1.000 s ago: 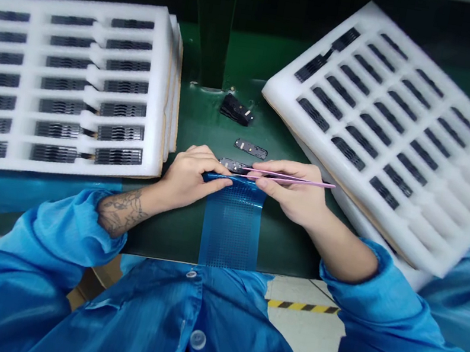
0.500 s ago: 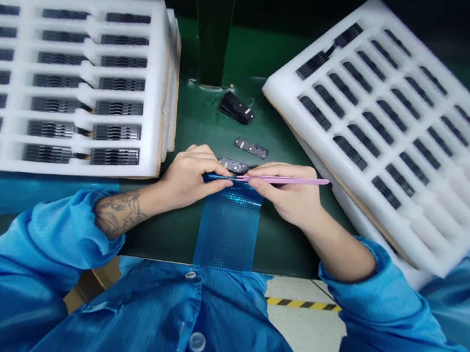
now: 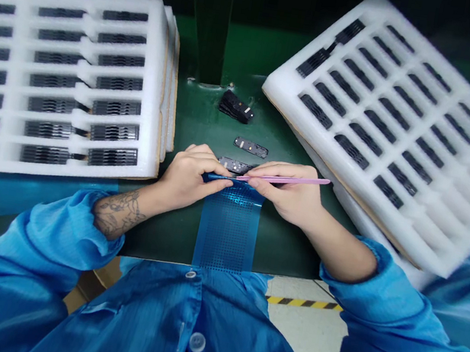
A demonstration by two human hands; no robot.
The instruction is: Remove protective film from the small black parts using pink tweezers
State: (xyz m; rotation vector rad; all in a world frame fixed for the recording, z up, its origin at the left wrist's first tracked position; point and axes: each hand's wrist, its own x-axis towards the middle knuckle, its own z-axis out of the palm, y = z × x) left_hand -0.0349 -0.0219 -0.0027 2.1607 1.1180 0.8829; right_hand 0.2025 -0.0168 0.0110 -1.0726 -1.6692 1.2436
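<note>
"Pink tweezers (image 3: pixel 291 180): quantity, position?"

"One pair, above the green bench (image 3: pixel 175 232). Long axis nearly left to right, tips toward the left hand (image 3: pixel 192 175)."

"Hands?"

"Right hand (image 3: pixel 293 193) gripping the tweezers; left, thumb and forefinger pinched on the top edge of one blue perforated film (image 3: pixel 228 229). Contents of the tips: cannot tell."

"Black plates?"

"Two single: near plate (image 3: pixel 232 165) just beyond the fingers, far plate (image 3: pixel 251 147) behind it. One pile (image 3: pixel 236 107), uncounted."

"Containers?"

"White foam, stacked. Left tray (image 3: pixel 18 73): three visible columns, seven black groups each. Right tray (image 3: pixel 280 81), angled: black pieces in slots."
</note>
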